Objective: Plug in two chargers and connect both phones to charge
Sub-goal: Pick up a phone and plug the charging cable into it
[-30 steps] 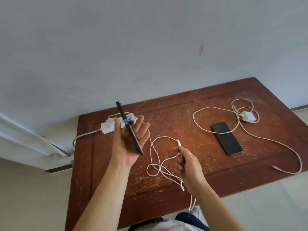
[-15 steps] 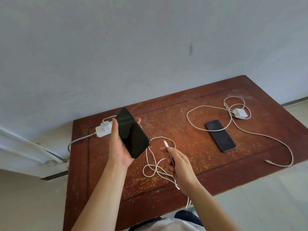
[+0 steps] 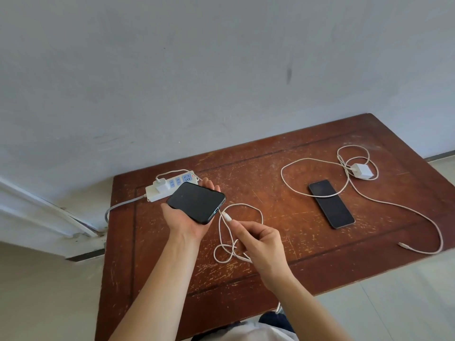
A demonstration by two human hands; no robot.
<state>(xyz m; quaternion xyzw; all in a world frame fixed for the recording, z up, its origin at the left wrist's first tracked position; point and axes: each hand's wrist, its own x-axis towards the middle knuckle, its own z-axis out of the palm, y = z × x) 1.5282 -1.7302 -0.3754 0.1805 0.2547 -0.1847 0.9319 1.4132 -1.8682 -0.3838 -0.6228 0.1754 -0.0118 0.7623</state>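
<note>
Cradling 1st phone [image 3: 196, 202] screen-up in left hand [image 3: 188, 221] above table [image 3: 258, 173], pinching cable connector [image 3: 226, 216] in right hand [image 3: 258, 242] just beside port, lining up straight w/ port, pushing gently, not forcing; 2nd charger [image 3: 361, 171] lying unplugged.

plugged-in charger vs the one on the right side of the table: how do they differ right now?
The plugged-in charger sits in the power strip; the loose charger lies on the table, in no socket. The plugged-in charger's cable end is pinched in the right hand, close to the port of the phone that the left hand holds; the loose charger's cable end lies free near the table's front edge. Both are small white cubes with white cables.
</note>
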